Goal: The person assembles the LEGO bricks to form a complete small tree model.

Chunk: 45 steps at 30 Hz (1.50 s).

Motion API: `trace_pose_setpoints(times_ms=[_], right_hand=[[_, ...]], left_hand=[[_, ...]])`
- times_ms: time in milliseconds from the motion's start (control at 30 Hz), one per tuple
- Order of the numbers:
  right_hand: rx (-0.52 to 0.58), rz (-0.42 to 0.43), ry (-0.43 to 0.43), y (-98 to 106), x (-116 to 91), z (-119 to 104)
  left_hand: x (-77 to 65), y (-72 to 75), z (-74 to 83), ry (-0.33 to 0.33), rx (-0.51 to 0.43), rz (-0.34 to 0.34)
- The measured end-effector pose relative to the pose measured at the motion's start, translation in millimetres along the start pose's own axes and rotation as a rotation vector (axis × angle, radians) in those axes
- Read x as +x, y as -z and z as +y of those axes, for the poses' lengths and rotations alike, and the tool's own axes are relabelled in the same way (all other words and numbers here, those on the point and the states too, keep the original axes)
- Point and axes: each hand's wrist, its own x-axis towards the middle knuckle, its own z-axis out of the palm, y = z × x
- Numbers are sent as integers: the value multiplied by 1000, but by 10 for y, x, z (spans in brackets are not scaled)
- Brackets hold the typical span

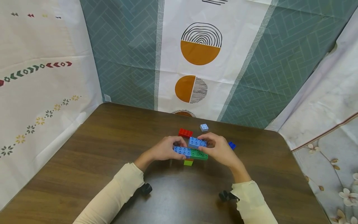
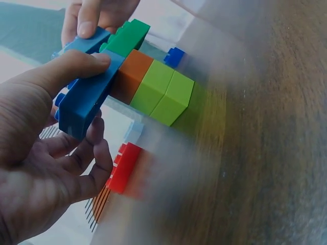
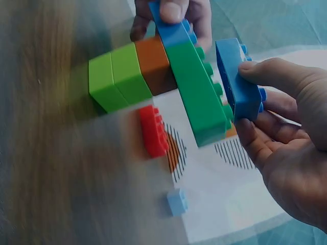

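My left hand (image 1: 166,149) grips a blue brick (image 1: 181,151), thumb on its near side and fingers round the far side. That brick lies end to end with a green brick (image 1: 199,154) across the top of a small tower. An orange brick (image 2: 132,76) and lime green bricks (image 2: 163,94) form the tower's column, standing on the table. My right hand (image 1: 221,150) pinches a second blue brick (image 3: 237,79) between thumb and fingers. In the right wrist view this brick is just above the studs of the green one, with a gap showing between them.
Beyond the tower a red brick (image 1: 185,133) lies on the wooden table (image 1: 112,149), with a small light blue brick (image 1: 204,127) behind it. A dark blue brick (image 1: 231,145) is past my right hand. Patterned cloth (image 1: 126,56) hangs behind the table.
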Motion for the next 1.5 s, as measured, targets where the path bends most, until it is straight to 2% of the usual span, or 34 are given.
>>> trace_pose_setpoints(times_ms=[433,933,1100,1367,1500], right_hand=[[24,-69,64,-179,20,-131],[3,-79,182,-258,57,-136],[-5,-79,188,-263,61,-139],[-22,-82,169,-271,61,-141],[-28,-73,171,-276,56,-142]], left_hand=[[-13,37,-2,26,5,-24],[-6,20,-13,36,-6,-31],[-17,55,1,32,5,-31],[-70,203,42,-12,-22,-2],[-66,230,40,-32,-21,1]])
